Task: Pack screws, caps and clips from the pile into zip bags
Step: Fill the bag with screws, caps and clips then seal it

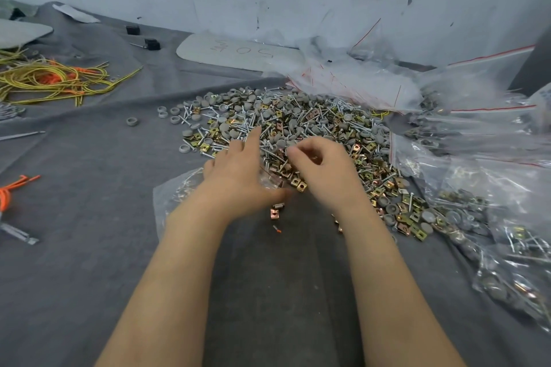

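A wide pile of screws, grey caps and brass clips (298, 119) lies on the grey cloth in front of me. My left hand (238, 176) rests at the pile's near edge on a clear zip bag (174, 197). Its thumb and fingers hold the bag's mouth and its index finger points up into the pile. My right hand (325, 173) sits just to the right with its fingers curled over the pile, pinching what look like copper-coloured clips. A few loose clips (274, 213) lie below the hands.
Filled zip bags (507, 247) crowd the right side, with empty red-striped bags (357, 80) behind the pile. Yellow wires (50, 80) and orange ties (6, 194) lie at the left. A grey plate (238, 52) lies by the wall.
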### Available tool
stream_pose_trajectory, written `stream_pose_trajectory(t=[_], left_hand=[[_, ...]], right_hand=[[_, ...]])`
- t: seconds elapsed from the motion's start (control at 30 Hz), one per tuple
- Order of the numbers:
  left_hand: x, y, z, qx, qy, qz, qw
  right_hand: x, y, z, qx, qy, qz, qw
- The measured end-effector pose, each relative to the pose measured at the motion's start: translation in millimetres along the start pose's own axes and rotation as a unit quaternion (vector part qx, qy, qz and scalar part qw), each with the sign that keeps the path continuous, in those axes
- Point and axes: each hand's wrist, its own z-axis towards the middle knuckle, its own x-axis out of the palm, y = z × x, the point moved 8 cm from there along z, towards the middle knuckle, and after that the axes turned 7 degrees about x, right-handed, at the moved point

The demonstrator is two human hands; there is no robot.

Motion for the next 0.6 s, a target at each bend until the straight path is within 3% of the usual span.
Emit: stream_pose_trajectory(t=[0.07,0.17,0.27,0.5,0.6], left_hand=[[1.5,-4.9,2.4,0.006,-0.012,0.003,1.000],[3.6,-6.7,4.7,0.009,-0.021,-0.010,1.000],[3.2,-6.6,4.9,0.015,-0.024,-0.030,0.999],[2.4,-10.4,1.5,0.006,-0.012,-0.068,0.998],[-5.1,-7.6,1.1,0.007,-0.042,-0.063,0.997]], right_hand=[[8.7,11.1,-3.5,-0.022,0.067,0.076,0.995],[31.1,13.0,-10.5,-0.017,0.174,0.070,0.982],[36.5,7.3,-12.5,0.015,0.213,0.107,0.971],[21.3,9.4,-15.5,0.071,0.153,0.119,0.978],[-21.7,-2.0,-33.1,0.088,0.011,-0.111,0.990]])
